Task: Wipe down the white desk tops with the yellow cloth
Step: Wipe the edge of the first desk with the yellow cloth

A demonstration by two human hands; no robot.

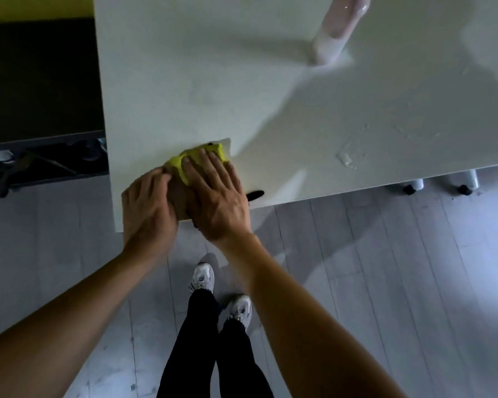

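The yellow cloth (181, 165) lies bunched on the white desk top (242, 81), close to its near left corner. My right hand (216, 193) presses flat on the cloth with fingers spread and straight. Beside it, my left hand (148, 202) rests on the desk at the near edge, its bent fingertips touching the cloth's left side. Most of the cloth is hidden under the two hands. Wet streaks and drops (347, 159) glisten on the desk to the right.
A pale bottle (332, 38) stands at the far right of the desk. A small black object (255, 194) lies at the near edge, right of my right hand. A dark cabinet (38, 81) stands to the left. Below are grey floorboards (385, 268), my shoes and white desk legs (469, 179).
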